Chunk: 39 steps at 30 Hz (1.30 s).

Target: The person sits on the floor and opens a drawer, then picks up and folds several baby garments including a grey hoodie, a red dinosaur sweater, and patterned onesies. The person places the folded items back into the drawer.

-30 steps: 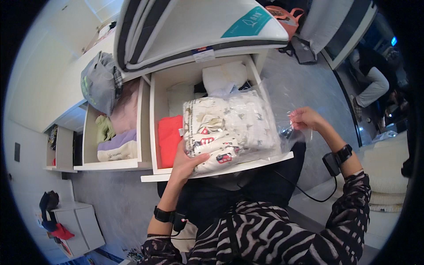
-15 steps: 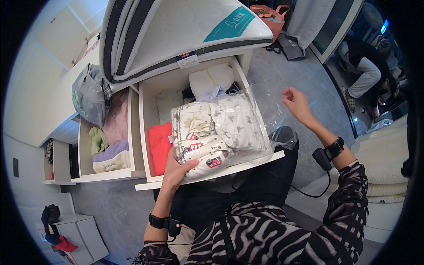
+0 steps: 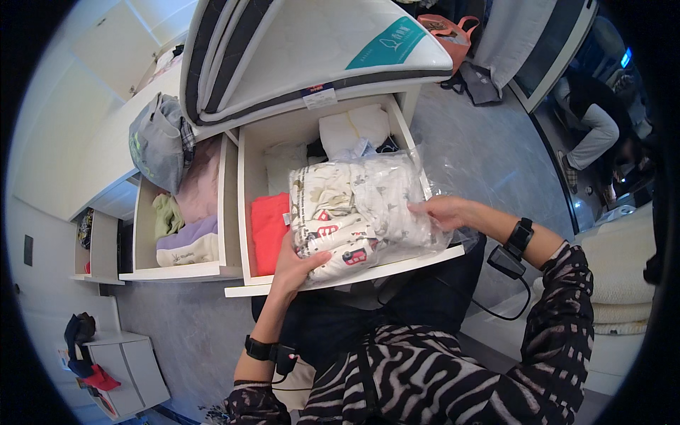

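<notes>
A clear plastic bag filled with folded white printed cloths rests over the front of an open white drawer. My left hand grips the bag's near left corner, thumb on top and the other fingers hidden beneath. At its right side, my right hand is closed on the bag, with the thumb over the plastic. Inside the drawer, a red folded cloth lies left of the bag, and a white folded cloth lies behind it.
To the left, another open drawer holds pink, green and purple clothes. A grey garment hangs over the cabinet edge. A mattress overhangs the drawer's back. An orange bag stands on the floor; a person crouches at far right.
My right hand has come down and left from the air onto the bag's right side. My left hand keeps its hold. The whole view has shifted slightly.
</notes>
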### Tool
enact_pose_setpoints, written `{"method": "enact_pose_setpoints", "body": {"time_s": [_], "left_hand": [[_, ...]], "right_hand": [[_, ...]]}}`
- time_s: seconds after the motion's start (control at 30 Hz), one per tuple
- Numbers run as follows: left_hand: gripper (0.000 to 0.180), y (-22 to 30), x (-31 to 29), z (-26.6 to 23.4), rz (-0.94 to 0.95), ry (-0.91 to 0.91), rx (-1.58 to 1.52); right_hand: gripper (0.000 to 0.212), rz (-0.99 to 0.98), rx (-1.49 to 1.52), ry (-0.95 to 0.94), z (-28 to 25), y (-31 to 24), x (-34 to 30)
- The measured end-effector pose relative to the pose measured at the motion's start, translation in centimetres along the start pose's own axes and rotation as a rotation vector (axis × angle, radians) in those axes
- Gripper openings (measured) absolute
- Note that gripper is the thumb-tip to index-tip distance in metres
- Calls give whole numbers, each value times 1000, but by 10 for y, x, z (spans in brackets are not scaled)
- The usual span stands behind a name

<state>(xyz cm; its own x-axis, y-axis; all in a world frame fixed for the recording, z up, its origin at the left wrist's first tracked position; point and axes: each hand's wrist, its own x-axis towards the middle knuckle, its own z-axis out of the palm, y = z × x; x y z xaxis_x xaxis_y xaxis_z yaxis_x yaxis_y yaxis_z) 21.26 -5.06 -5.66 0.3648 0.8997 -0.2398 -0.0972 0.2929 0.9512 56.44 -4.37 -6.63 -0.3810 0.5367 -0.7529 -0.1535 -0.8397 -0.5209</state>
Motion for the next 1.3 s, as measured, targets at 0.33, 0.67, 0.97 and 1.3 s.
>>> {"method": "enact_pose_setpoints", "body": {"time_s": [0.33,0.67,0.97,1.3], "left_hand": [[71,-5,6,-10,3,22,4],[62,21,11,-26,-274,-80,733],[58,104,19,47,-54,-646,-737],[63,102,17,72,184,-262,-363]], "right_hand": [[50,-491,-411,342,3,-56,-77],[75,-1018,-458,257,50,-95,-187],[75,-805,-352,-139,96,-91,-109],[56,-914,-615,84,126,-67,-70]]}}
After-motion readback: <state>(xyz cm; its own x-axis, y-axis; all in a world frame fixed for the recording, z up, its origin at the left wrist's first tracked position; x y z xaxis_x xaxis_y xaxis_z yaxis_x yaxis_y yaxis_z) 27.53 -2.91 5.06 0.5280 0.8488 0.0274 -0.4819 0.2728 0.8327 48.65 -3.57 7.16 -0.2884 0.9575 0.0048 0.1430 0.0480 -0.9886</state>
